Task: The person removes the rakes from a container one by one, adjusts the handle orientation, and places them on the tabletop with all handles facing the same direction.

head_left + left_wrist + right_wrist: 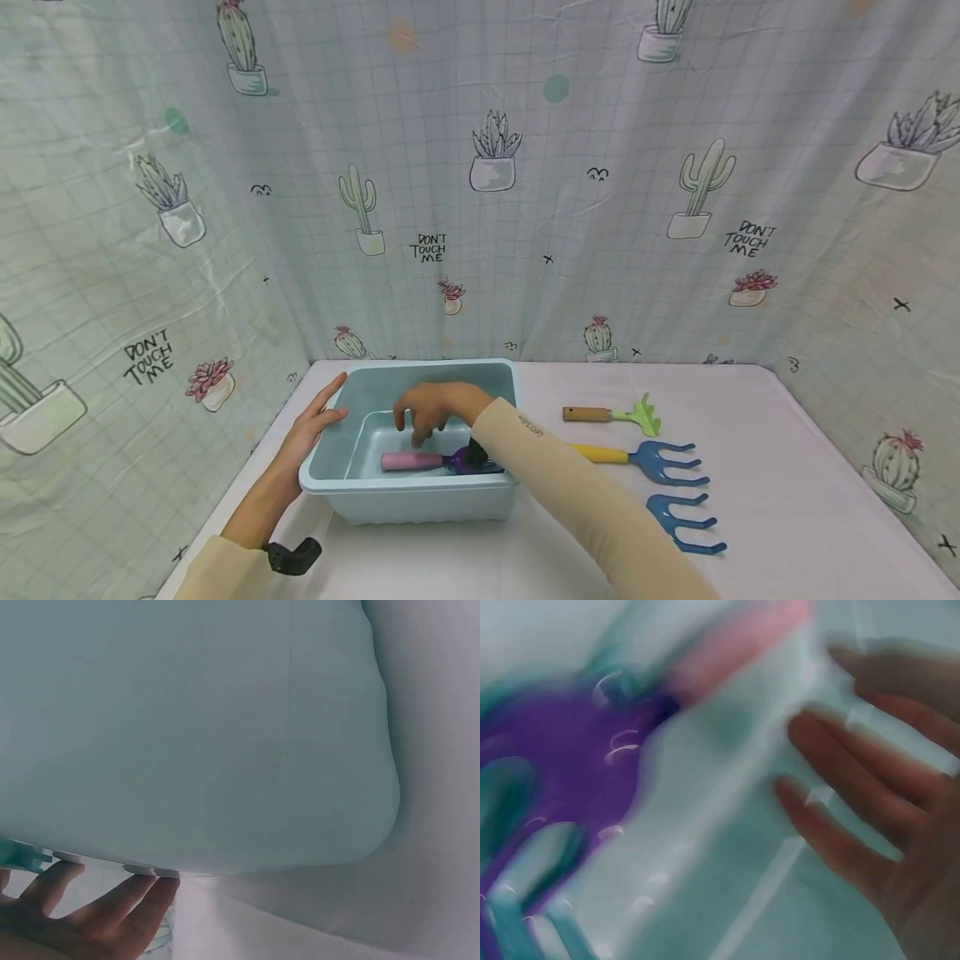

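Note:
A pale blue plastic basin (423,504) stands on the table. At its left side, my left hand (303,437) grips the rim, thumb over the edge; in the left wrist view its fingertips (161,889) meet the basin's edge. Inside the basin lies a purple hand fork (570,757) with a pink handle (411,461). My right hand (431,408) hangs over the basin's interior with loosely bent fingers, just behind that handle. The right wrist view shows this hand's spread fingers (855,780) apart from the fork, holding nothing. Part of the fork's head is hidden by my right wrist.
Right of the basin lie a small green rake (641,415) with a wooden handle, a blue hand fork (660,462) with a yellow handle, and another blue fork (678,521) partly behind my right sleeve (577,492). A cactus-print curtain (480,275) surrounds the white table (750,467).

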The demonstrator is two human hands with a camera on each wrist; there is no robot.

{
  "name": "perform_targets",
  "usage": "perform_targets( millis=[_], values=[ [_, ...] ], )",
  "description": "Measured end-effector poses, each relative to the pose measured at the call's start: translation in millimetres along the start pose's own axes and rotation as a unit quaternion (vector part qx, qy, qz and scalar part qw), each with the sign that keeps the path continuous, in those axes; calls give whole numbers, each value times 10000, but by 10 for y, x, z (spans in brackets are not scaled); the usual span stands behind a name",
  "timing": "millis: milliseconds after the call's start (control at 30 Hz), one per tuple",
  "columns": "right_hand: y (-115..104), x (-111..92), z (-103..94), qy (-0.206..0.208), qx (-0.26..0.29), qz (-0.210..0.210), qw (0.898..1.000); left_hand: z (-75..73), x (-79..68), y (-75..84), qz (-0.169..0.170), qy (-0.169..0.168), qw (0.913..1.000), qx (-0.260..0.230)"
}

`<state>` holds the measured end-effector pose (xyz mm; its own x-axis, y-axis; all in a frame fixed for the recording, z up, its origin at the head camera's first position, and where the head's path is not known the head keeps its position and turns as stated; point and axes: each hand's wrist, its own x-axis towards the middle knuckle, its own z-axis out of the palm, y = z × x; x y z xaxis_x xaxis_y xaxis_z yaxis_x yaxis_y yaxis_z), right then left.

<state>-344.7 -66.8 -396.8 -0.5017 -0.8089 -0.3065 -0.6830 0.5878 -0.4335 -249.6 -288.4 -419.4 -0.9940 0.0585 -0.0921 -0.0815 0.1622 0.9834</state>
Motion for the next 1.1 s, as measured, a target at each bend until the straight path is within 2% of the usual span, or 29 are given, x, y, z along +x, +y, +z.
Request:
perform_targets(
  millis=[267,500,833,1100],
  values=[
    [38,5,37,-72,53,268,9996,9,2,25,54,11,10000,24],
    [38,2,82,-204,561,251,9979,6,4,-3,32,53,10000,69],
    [52,6,145,-395,413,680,9960,-14,29,-8,-3,43,10000,-43],
    [88,10,191,-640,622,847,9924,10,4,-4,37,68,9999,81]
  ],
)
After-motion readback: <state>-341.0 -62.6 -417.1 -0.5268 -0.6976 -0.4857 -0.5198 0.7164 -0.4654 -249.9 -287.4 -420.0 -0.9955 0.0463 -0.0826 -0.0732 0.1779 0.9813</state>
